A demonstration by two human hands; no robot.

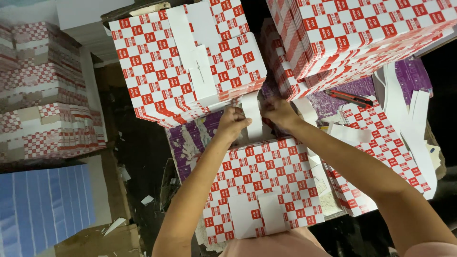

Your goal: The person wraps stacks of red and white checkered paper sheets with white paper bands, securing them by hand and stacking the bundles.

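Pinching a white paper strip (251,114) between both hands' closed fingers, left hand (232,123) and right hand (278,112).

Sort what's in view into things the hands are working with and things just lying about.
In use: left hand, right hand, white strip, checked stack in front.
Lying about: cutter, loose white strips, side stacks, blue sheets.
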